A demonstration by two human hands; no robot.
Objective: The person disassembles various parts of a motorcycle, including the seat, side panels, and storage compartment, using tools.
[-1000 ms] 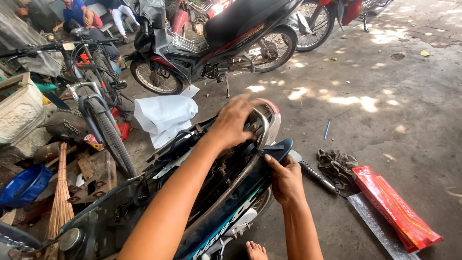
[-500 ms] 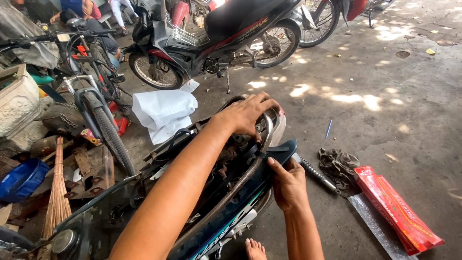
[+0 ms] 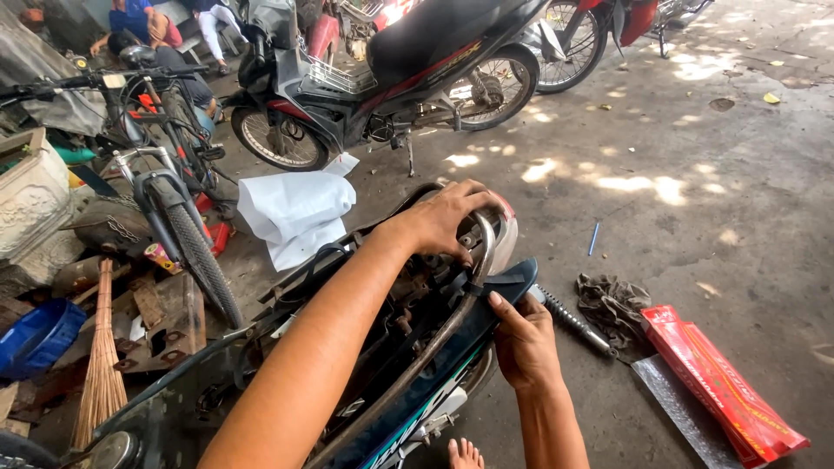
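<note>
My left hand (image 3: pixel 452 221) curls over the metal grab rail (image 3: pixel 480 252) at the stripped motorbike's (image 3: pixel 382 365) tail, centre frame. My right hand (image 3: pixel 521 343), fingers together, presses the dark side panel (image 3: pixel 495 287). A red box (image 3: pixel 721 382) lies near right.

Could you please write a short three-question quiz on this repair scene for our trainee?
1. True or false: the left hand rests on the curved metal grab rail at the stripped motorbike's tail.
2. What does the right hand touch? A) broom B) dark side panel C) red box
3. What lies on the concrete between the shock absorber and the red box?

Key: 1 true; 2 B, the dark side panel; 3 a dirty rag.
</note>
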